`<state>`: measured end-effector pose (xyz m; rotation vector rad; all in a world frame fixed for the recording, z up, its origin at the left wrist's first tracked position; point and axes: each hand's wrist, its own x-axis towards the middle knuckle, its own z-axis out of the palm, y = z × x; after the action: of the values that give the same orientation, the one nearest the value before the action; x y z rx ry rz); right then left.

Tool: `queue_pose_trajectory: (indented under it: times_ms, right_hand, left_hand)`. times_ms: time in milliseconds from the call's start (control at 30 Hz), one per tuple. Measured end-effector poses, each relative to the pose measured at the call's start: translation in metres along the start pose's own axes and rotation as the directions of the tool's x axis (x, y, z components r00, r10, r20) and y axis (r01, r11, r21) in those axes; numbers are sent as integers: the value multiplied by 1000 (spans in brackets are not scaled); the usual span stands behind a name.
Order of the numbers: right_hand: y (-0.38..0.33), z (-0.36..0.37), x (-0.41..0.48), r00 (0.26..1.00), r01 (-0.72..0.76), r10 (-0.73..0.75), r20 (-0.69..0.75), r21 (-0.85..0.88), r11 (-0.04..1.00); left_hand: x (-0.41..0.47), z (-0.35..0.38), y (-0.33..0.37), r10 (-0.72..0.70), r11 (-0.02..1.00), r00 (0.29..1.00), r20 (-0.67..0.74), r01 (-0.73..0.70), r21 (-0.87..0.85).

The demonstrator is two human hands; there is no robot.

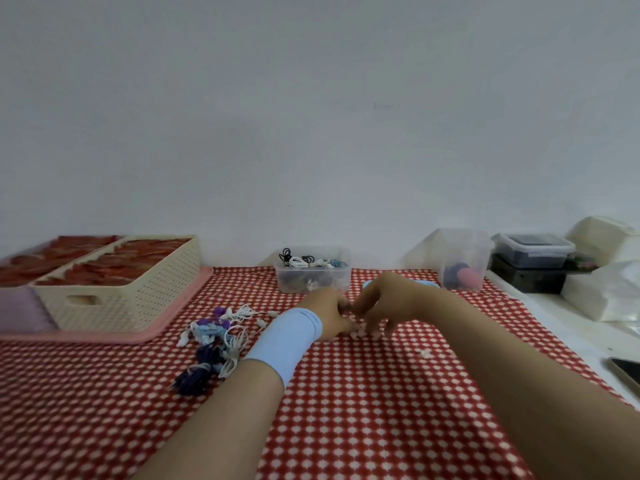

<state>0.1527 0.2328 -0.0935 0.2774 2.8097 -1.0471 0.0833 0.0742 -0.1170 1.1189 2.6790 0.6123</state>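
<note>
Both hands meet over the red checked tablecloth (363,403) near its middle. My left hand (329,315), with a light blue wristband, curls its fingers around small white pieces (360,331) lying on the cloth. My right hand (384,303) bends its fingers down onto the same white pieces; what exactly they pinch is too small to tell. To the left lies a heap of bundled earphone cables (216,341), white, light blue, purple and dark blue. One more small white piece (425,352) lies alone to the right of my hands.
A clear tub of coiled cables (313,270) stands behind my hands, and a tall clear container (464,259) to its right. A cream perforated basket (117,282) sits on a pink tray (180,306) at left. Dark lidded boxes (533,261), white bags (609,289) and a phone (627,374) are at right.
</note>
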Motion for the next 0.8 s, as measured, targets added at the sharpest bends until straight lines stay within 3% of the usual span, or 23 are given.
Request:
queue_pose_trajectory:
  times_ms: [200,333,433,533,667,800]
  right_hand:
    - [22,-34,-32,990,-71,58,-126,-101,992]
    - [42,-45,-55,985,-155,137,-104,-197,968]
    - [54,-46,-67,970,-242,241,-37,-251,937]
    - [61,-40,-71,948,-298,318,23,-292,909]
    - [59,-35,-66,957,-280,290,10,-232,931]
    - [45,-27,-51,986,-161,154,-67,-127,979]
  left_hand:
    - [-6,2,33,96,991,987,-126,-107,-81]
    - [-8,17,65,206,977,977,56,-203,-62]
    - [-8,33,82,207,978,964,167,-210,1]
    - [-7,43,88,198,978,962,189,-206,23]
    - [-5,39,82,205,978,969,138,-208,6]
    - [-1,21,54,133,989,991,0,-132,-68]
